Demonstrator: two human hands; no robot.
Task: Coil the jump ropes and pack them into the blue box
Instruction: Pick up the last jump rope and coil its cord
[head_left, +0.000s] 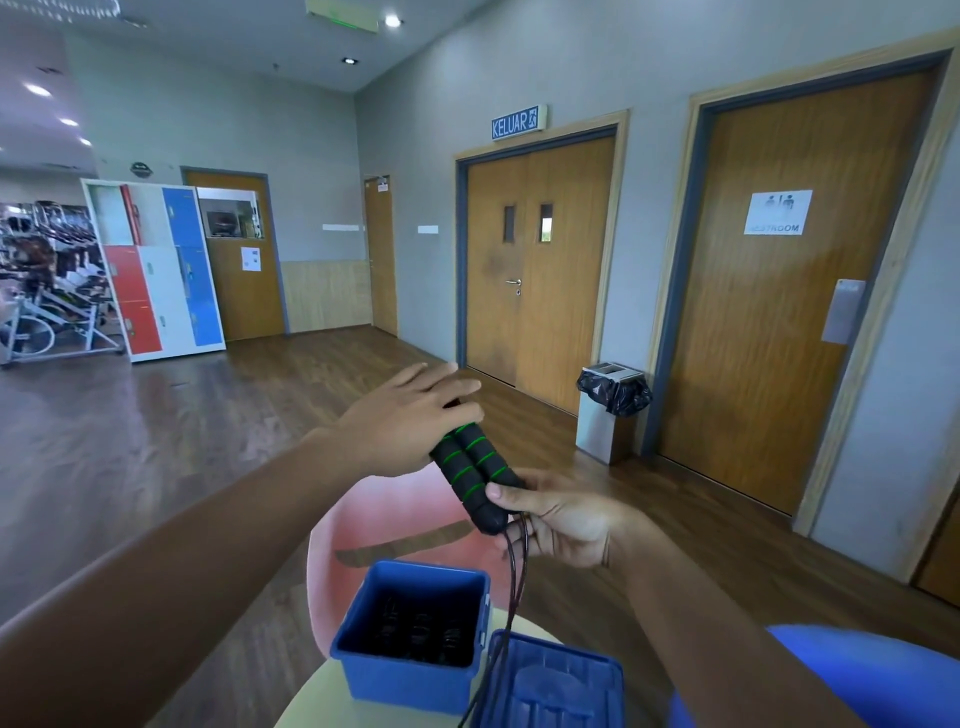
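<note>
We hold the two black foam jump-rope handles with green rings (475, 470) side by side in the air, above and beyond the open blue plastic box (363, 597) on the pale tabletop (311, 696). Our left hand (410, 415) wraps their far end, lower fingers curled, upper ones straighter. Our right hand (566, 525) pinches the near end, thumb on top. Their long axis runs from far-left down to near-right, cord ends toward us. The thin dark cord (514, 587) hangs past the box onto the blue plastic lid (561, 686). We should keep the handles parallel and wind the slack in even loops small enough for the box.
</note>
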